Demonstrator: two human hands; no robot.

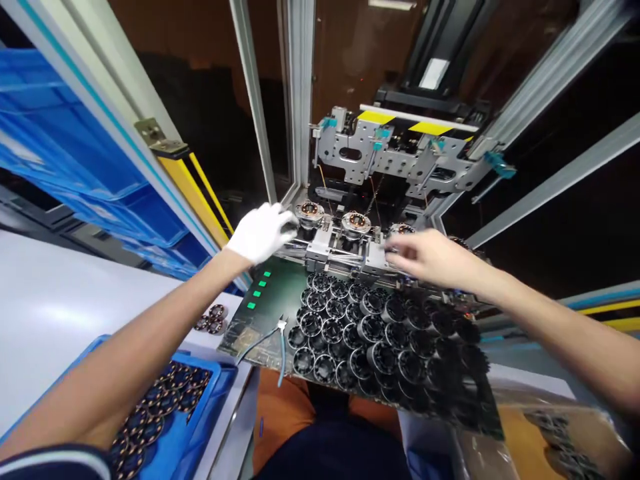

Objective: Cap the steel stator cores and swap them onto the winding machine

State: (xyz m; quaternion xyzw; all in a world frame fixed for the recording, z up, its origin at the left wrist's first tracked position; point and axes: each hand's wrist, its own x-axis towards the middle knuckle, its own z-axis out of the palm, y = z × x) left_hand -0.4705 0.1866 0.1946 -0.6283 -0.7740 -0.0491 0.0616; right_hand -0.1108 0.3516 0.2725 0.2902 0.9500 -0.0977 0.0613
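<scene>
Left fingers (286, 217) and right fingers (404, 264) are curling, their grip I can't tell, and rushing could be knocking the rings (374, 311) just below the right ones.

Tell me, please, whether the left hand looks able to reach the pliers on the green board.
Probably yes: the pliers lie uncovered beside the metal rings, and nothing seems to stand between them and the left hand.

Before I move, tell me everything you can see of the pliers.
The pliers have a bright metal-looking head, its jaws slightly apart, and two slim blue handles spread wide. They lie on the green board, left of the dark rings, head toward the machine; one handle tip passes the board's near edge. Nothing grips them.
</scene>
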